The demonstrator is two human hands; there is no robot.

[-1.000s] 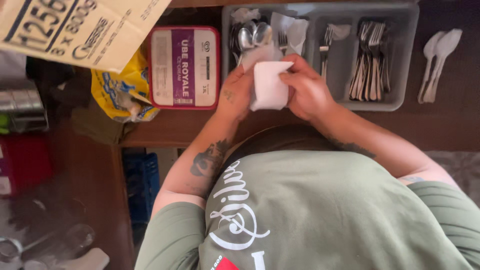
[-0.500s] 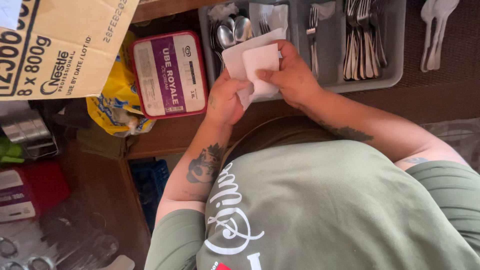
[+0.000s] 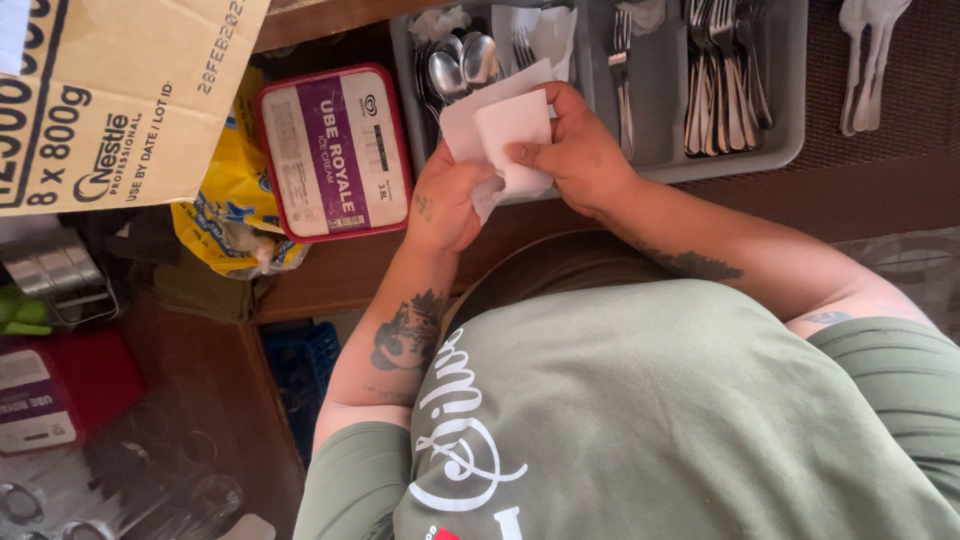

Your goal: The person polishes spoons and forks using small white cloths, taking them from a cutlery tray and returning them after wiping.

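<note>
Head view looks straight down on us, and we see both hands meeting over the near edge of a grey cutlery tray at about twelve o'clock from our chest. Our left hand is clenched around the lower part of a white paper napkin, and whatever may be wrapped inside is hidden, so we cannot tell if cutlery is in it. Our right hand grips the napkin's upper fold, thumb pressed on its face, which holds the sheet taut between the two hands, probably so it can be folded or rolled neatly. The napkin sits just above the tray, close to the spoons in its left compartment and the forks at about one o'clock, which keeps the pieces within easy reach. At ten o'clock a purple-and-white ice cream tub lies on the wooden counter, touching a yellow bag, with a cardboard box overhanging both. White plastic spoons rest apart at two o'clock.
</note>
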